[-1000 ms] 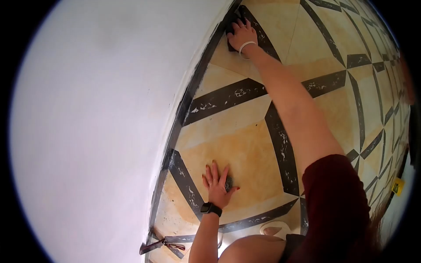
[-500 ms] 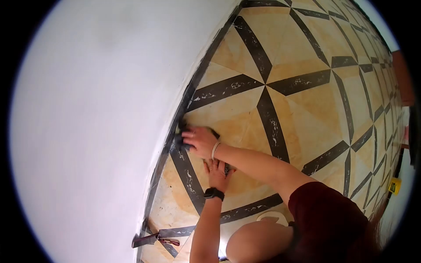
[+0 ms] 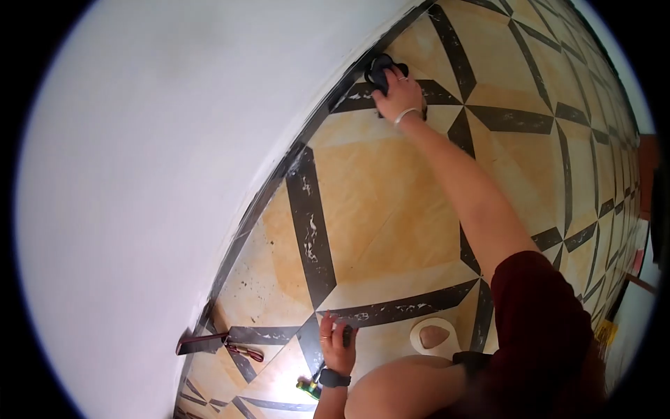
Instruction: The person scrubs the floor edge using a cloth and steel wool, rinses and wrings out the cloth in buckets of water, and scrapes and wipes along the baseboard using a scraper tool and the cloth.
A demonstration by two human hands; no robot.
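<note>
My right hand (image 3: 401, 96), with a bracelet at the wrist, is stretched far out to the foot of the white wall. It presses a dark, crumpled cloth (image 3: 380, 68) against the floor, beside the black border strip; dark edges also show under the palm. Close to my knee, my left hand (image 3: 338, 349), wearing a black watch, hovers over or rests on the tiles with curled fingers. A small dark object (image 3: 347, 335) shows between its thumb and fingers; its kind is unclear.
The floor has cream tiles (image 3: 384, 209) with black bands. A dark red tool (image 3: 202, 342) and a red-handled item (image 3: 246, 353) lie by the wall (image 3: 139, 174). A green object (image 3: 307, 386) lies near bright glare. Something yellow (image 3: 606, 334) stands far right.
My right hand has slid the dark cloth farther along the wall's foot, away from me. My left hand has drawn back toward my knee. The camera view has shifted too.
</note>
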